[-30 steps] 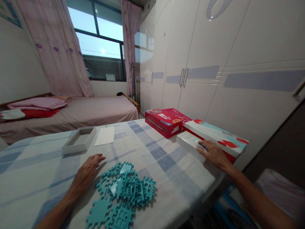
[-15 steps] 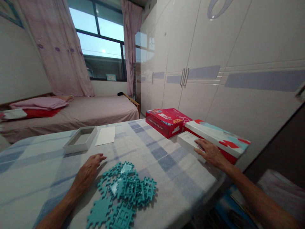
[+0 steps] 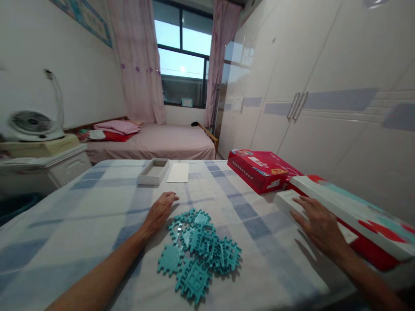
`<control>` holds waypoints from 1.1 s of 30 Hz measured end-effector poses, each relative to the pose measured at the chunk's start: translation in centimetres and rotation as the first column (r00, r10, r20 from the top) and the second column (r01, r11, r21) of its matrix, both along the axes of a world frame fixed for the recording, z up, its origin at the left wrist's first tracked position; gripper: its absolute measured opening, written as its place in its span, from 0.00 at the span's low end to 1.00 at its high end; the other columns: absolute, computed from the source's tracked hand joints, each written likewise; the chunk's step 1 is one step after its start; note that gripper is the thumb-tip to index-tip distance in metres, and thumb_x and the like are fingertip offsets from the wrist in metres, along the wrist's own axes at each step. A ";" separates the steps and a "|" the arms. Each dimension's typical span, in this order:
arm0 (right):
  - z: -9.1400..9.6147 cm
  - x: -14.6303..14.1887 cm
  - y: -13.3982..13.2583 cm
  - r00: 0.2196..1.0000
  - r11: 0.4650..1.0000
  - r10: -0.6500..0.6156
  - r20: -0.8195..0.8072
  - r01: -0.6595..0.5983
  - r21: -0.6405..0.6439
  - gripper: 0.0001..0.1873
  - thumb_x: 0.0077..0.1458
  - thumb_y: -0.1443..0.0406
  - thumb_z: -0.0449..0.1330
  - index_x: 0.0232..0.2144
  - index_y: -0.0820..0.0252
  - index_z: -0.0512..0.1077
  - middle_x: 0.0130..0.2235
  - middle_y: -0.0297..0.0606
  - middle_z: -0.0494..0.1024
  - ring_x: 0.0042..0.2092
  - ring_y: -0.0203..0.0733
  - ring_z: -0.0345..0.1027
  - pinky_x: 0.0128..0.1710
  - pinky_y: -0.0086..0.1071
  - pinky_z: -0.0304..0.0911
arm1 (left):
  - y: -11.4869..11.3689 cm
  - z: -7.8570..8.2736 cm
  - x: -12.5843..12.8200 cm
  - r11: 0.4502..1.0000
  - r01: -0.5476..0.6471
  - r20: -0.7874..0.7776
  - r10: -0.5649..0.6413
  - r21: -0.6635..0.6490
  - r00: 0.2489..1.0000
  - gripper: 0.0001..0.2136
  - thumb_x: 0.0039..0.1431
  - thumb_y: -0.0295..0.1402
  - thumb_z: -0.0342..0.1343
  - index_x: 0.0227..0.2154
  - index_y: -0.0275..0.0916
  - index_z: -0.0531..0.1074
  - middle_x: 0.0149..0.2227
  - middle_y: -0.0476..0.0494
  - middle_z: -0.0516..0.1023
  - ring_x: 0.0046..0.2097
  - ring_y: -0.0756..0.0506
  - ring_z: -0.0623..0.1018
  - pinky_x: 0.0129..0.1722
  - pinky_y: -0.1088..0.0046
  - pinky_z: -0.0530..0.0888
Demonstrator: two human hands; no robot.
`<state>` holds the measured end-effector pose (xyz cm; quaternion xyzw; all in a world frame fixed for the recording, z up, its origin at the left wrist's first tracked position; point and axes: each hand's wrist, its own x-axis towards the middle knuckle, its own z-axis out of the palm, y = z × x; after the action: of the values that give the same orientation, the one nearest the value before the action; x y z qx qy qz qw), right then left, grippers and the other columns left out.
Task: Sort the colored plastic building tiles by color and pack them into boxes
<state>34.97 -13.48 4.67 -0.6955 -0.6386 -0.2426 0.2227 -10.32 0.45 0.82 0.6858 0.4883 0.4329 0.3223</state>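
Note:
My left hand (image 3: 161,208) rests on the checked tablecloth with its fingers loosely stretched out, holding nothing. Just to its right lies a loose heap of turquoise interlocking plastic building panels (image 3: 202,246) with toothed edges; some have window-like cutouts. My right hand (image 3: 319,222) hovers at the right, fingers apart and nothing in them. Beneath and beyond it is a small white box (image 3: 287,202), partly hidden by the hand.
A red box (image 3: 256,170) and a long white-and-red box (image 3: 359,211) stand along the table's right side. Farther back lie an open grey-white box tray (image 3: 154,172) and a white sheet (image 3: 178,172). A bed (image 3: 175,140), a fan (image 3: 34,124) and a wardrobe (image 3: 343,142) surround the table.
My right hand has come off the small white box and moved back toward me, its fingers spreading. My left hand stays on the cloth. The view has turned left, bringing the fan into sight.

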 end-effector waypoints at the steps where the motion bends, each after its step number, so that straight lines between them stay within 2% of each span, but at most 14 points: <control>1: 0.2 -1.2 0.8 0.996 0.997 0.075 -0.053 -0.075 -0.002 0.23 0.57 0.54 0.49 0.48 0.61 0.68 0.52 0.48 0.69 0.55 0.53 0.62 0.54 0.50 0.58 | 0.0 0.0 0.1 1.000 -0.006 0.018 0.006 0.004 1.000 0.20 0.58 0.47 0.42 0.33 0.40 0.74 0.45 0.37 0.74 0.46 0.42 0.75 0.47 0.63 0.72; 3: 0.9 -4.4 2.6 0.962 0.973 0.218 -0.166 -0.227 -0.036 0.22 0.57 0.54 0.50 0.49 0.59 0.68 0.52 0.46 0.69 0.54 0.51 0.62 0.56 0.48 0.58 | 0.1 -0.1 0.2 1.000 -0.025 0.067 0.024 0.012 0.997 0.18 0.59 0.47 0.44 0.33 0.41 0.74 0.43 0.38 0.75 0.45 0.43 0.75 0.47 0.65 0.71; 5: 1.8 -8.4 4.8 0.896 0.919 0.345 -0.279 -0.383 -0.092 0.21 0.58 0.55 0.51 0.50 0.57 0.67 0.53 0.44 0.68 0.53 0.48 0.64 0.55 0.46 0.60 | 0.0 -0.1 0.2 1.000 -0.030 0.137 0.028 0.008 0.990 0.17 0.58 0.47 0.46 0.34 0.41 0.74 0.41 0.39 0.76 0.44 0.43 0.75 0.46 0.67 0.72; 7: 2.6 -12.9 7.3 0.793 0.824 0.469 -0.388 -0.551 -0.129 0.20 0.58 0.58 0.52 0.51 0.56 0.66 0.55 0.44 0.67 0.49 0.44 0.68 0.50 0.41 0.65 | -0.1 -0.1 0.2 0.999 -0.032 0.232 0.037 -0.025 0.972 0.18 0.57 0.48 0.47 0.35 0.40 0.74 0.40 0.38 0.76 0.43 0.43 0.76 0.44 0.67 0.72; 9: 3.4 -17.8 10.3 0.658 0.693 0.581 -0.479 -0.708 -0.133 0.19 0.58 0.62 0.52 0.52 0.57 0.65 0.56 0.45 0.65 0.42 0.38 0.70 0.43 0.37 0.69 | -0.3 0.1 0.1 0.994 -0.067 0.338 0.093 -0.087 0.937 0.22 0.57 0.50 0.47 0.37 0.37 0.73 0.41 0.36 0.76 0.42 0.43 0.76 0.41 0.67 0.73; 12: 3.8 -25.2 15.0 0.547 0.547 0.693 -0.471 -0.823 -0.151 0.21 0.56 0.67 0.53 0.53 0.58 0.64 0.57 0.46 0.63 0.35 0.34 0.70 0.42 0.36 0.68 | -0.2 0.3 -0.1 0.970 -0.160 0.499 0.231 -0.181 0.835 0.26 0.57 0.52 0.45 0.42 0.33 0.71 0.40 0.35 0.77 0.40 0.43 0.77 0.37 0.67 0.74; 14: 3.7 -29.9 17.9 0.560 0.526 0.721 -0.408 -0.826 -0.203 0.24 0.55 0.69 0.53 0.55 0.59 0.62 0.60 0.47 0.60 0.37 0.35 0.71 0.46 0.37 0.65 | 0.1 0.2 -0.3 0.958 -0.210 0.592 0.287 -0.197 0.753 0.25 0.57 0.52 0.45 0.43 0.33 0.71 0.44 0.34 0.76 0.41 0.43 0.77 0.36 0.68 0.74; 16: 3.4 -34.0 20.4 0.599 0.525 0.723 -0.343 -0.800 -0.291 0.27 0.55 0.71 0.52 0.57 0.62 0.59 0.62 0.49 0.57 0.48 0.41 0.68 0.51 0.36 0.61 | 0.5 0.0 -0.4 0.955 -0.234 0.652 0.295 -0.182 0.698 0.24 0.58 0.51 0.45 0.43 0.33 0.70 0.48 0.32 0.74 0.43 0.44 0.77 0.37 0.69 0.75; 18: 2.8 -37.3 22.3 0.621 0.521 0.711 -0.329 -0.780 -0.346 0.27 0.53 0.72 0.52 0.57 0.65 0.59 0.60 0.51 0.61 0.53 0.45 0.65 0.52 0.37 0.60 | 0.9 -0.4 -0.6 0.953 -0.253 0.671 0.299 -0.169 0.678 0.24 0.59 0.50 0.44 0.43 0.34 0.70 0.50 0.32 0.72 0.44 0.44 0.77 0.38 0.69 0.75; 20: 2.2 -39.6 23.7 0.644 0.522 0.688 -0.333 -0.759 -0.390 0.25 0.50 0.73 0.55 0.53 0.67 0.62 0.55 0.52 0.68 0.52 0.48 0.66 0.48 0.38 0.62 | 1.2 -0.8 -0.8 0.948 -0.274 0.666 0.310 -0.163 0.678 0.23 0.60 0.50 0.43 0.44 0.35 0.68 0.50 0.33 0.72 0.45 0.44 0.77 0.39 0.69 0.76; 23: 1.6 -41.1 24.8 0.697 0.553 0.638 -0.327 -0.710 -0.436 0.18 0.47 0.72 0.58 0.44 0.67 0.68 0.46 0.52 0.74 0.46 0.50 0.69 0.43 0.37 0.63 | 1.2 -1.0 -0.8 0.945 -0.296 0.653 0.313 -0.140 0.689 0.21 0.61 0.48 0.42 0.46 0.38 0.66 0.51 0.36 0.71 0.47 0.44 0.76 0.40 0.69 0.76; 27: 3.2 -39.9 24.4 0.758 0.666 0.574 -0.311 -0.653 -0.361 0.12 0.55 0.72 0.50 0.41 0.66 0.68 0.46 0.51 0.73 0.46 0.48 0.68 0.43 0.37 0.62 | 1.0 -0.9 -0.7 0.934 -0.304 0.654 0.350 -0.187 0.671 0.20 0.61 0.46 0.42 0.49 0.39 0.63 0.53 0.35 0.67 0.46 0.45 0.76 0.40 0.70 0.76; 30: 5.8 -36.2 22.5 0.778 0.728 0.550 -0.304 -0.625 -0.282 0.14 0.55 0.72 0.47 0.44 0.64 0.65 0.47 0.48 0.71 0.45 0.46 0.67 0.44 0.35 0.60 | 1.1 -0.6 -0.6 0.926 -0.300 0.657 0.375 -0.229 0.654 0.19 0.61 0.45 0.42 0.49 0.39 0.62 0.52 0.36 0.67 0.45 0.46 0.77 0.39 0.71 0.76; 33: 7.4 -29.7 18.8 0.799 0.784 0.529 -0.285 -0.589 -0.197 0.15 0.53 0.72 0.48 0.44 0.63 0.64 0.47 0.47 0.69 0.43 0.43 0.66 0.43 0.34 0.59 | 1.1 -0.4 -0.7 0.933 -0.284 0.648 0.358 -0.220 0.672 0.18 0.59 0.45 0.44 0.46 0.39 0.64 0.52 0.38 0.67 0.45 0.46 0.77 0.39 0.71 0.76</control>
<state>5.30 5.31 12.12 -0.5194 -0.8161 0.0026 0.2533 -11.00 1.53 0.37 0.3663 0.4708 0.6773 0.4307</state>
